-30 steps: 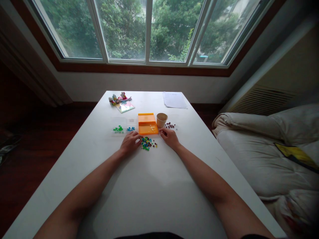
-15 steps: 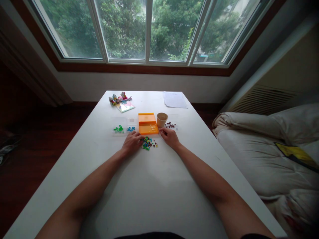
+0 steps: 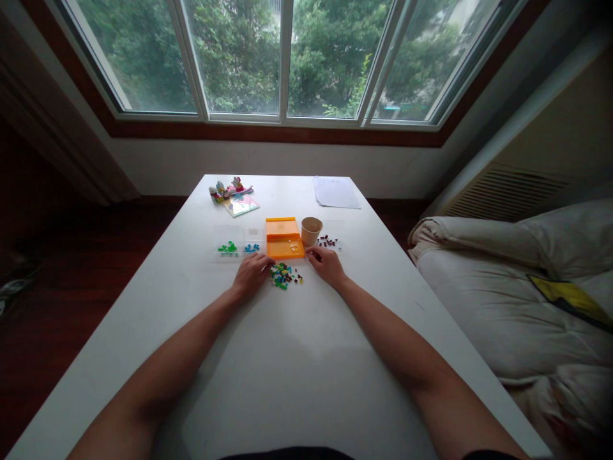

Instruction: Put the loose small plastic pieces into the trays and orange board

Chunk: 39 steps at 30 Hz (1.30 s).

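My left hand (image 3: 251, 271) rests at the left edge of a mixed pile of small building bricks (image 3: 281, 276), its fingers drawn together; whatever they pinch is too small to make out. My right hand (image 3: 326, 264) lies on the table by the near right corner of an open orange box (image 3: 285, 253), thumb and fingers closed together with their contents hidden. A few pale pieces (image 3: 294, 245) lie inside the box. Green bricks (image 3: 228, 248) and blue bricks (image 3: 251, 248) sit in clear trays on the left. Dark brown bricks (image 3: 327, 241) lie in another clear tray on the right.
A paper cup (image 3: 311, 230) stands right of the orange box. Toy figures (image 3: 230, 190) and a shiny card (image 3: 242, 205) are at the far left of the white table (image 3: 297, 364). Paper sheets (image 3: 336, 192) lie far right; a sofa (image 3: 522, 287) stands beyond the right edge.
My left hand has shifted slightly left, off the pile's edge, and more of the pile's left side shows. My right hand stays where it was.
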Motion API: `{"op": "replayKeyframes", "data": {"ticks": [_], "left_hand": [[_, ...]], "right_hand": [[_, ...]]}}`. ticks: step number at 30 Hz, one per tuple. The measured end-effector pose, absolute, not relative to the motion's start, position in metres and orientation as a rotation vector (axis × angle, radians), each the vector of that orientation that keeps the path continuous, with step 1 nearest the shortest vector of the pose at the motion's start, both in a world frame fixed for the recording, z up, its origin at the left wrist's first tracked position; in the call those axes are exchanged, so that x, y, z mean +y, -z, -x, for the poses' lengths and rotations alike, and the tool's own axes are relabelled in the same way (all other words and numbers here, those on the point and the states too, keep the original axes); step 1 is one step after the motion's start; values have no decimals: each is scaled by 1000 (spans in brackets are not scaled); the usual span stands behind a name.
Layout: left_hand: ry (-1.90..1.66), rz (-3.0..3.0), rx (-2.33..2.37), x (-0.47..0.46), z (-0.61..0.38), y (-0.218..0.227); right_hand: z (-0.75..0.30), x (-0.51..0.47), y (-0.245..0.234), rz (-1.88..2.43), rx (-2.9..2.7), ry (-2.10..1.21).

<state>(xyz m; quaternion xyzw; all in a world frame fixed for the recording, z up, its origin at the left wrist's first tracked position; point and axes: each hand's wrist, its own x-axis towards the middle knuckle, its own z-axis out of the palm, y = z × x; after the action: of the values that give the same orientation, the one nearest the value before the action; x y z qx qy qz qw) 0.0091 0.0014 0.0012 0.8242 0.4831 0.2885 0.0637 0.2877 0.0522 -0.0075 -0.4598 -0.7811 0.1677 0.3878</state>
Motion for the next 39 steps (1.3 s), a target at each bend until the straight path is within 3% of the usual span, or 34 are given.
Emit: {"op": "replayKeyframes", "data": {"ticks": [19, 39], "left_hand": [[-1161, -2048, 1779, 4, -1, -3], [-1308, -1689, 1783, 10, 9, 1]], "right_hand": [[-288, 52, 9, 1175, -1985, -414], [-288, 52, 10, 1154, -1982, -428]]}}
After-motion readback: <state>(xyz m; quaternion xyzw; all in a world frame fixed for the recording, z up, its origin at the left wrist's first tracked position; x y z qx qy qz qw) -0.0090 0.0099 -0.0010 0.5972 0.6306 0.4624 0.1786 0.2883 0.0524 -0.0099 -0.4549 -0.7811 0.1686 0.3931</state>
